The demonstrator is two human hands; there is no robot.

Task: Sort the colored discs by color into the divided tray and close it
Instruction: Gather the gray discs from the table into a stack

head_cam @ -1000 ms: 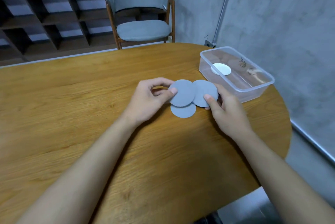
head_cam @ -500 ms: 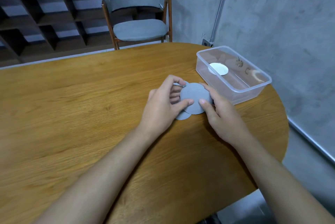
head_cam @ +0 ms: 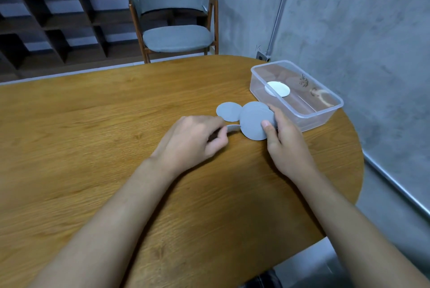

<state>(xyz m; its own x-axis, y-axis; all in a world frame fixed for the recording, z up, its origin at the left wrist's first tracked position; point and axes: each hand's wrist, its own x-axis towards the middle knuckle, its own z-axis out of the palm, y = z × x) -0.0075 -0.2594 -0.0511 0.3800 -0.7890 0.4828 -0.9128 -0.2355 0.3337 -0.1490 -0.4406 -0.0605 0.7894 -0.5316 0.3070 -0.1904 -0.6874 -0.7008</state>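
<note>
Gathering step: the right hand [head_cam: 287, 145] pinches a stack of grey discs [head_cam: 254, 121] on the tabletop [head_cam: 93, 124] beside the clear tray [head_cam: 325, 115], the left hand's [head_cam: 189, 142] grip nips a disc edge [head_cam: 233, 128]; next, carry them into the tray.

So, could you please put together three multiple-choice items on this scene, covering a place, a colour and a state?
1. Where does the clear container stand on the table?
A. far right end
B. far left end
C. near edge, centre

2. What colour is the disc inside it?
A. red
B. white
C. black

3. What does the right hand do?
A. rests flat and empty
B. holds a lid
C. holds a grey disc

Answers:
1 A, it sits by the wall beyond the right hand.
2 B, a white round shows through the clear wall.
3 C, the thumb presses on the disc's face.
</note>
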